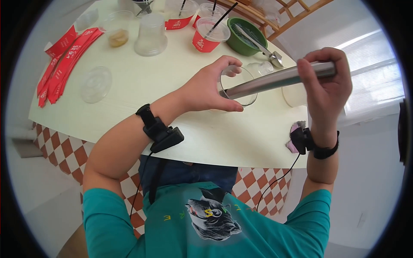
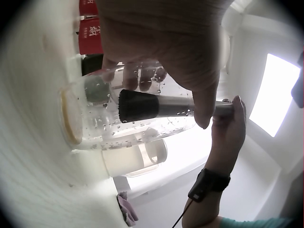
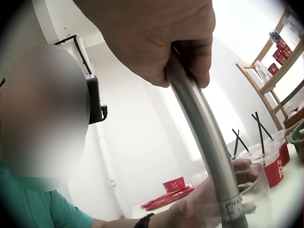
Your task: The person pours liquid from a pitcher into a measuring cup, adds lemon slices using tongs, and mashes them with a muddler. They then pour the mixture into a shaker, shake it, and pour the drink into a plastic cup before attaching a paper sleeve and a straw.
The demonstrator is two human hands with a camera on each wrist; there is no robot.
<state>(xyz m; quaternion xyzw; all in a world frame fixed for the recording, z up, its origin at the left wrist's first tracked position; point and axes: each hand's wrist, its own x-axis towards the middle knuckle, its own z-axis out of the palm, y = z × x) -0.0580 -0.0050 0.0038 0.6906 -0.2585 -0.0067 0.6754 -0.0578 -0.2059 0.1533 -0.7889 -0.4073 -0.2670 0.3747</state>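
Inside the tall clear cup [image 2: 102, 135], the dark toothed head [image 2: 137, 106] of a long silver metal muddler [image 1: 279, 80] hangs apart from the round yellow slice [image 2: 72, 118] at the base. The left hand [image 1: 211, 88] curls its fingers round the cup near its rim; the right hand [image 1: 327, 88] grips the muddler's upper end. Pressing straight down should work best, the cup held firmly, since its wet wall may slip. A pale translucent container [image 2: 123, 160] just right of the cup could hinder tilting; beyond the cup sits a round green bowl [image 1: 238, 48].
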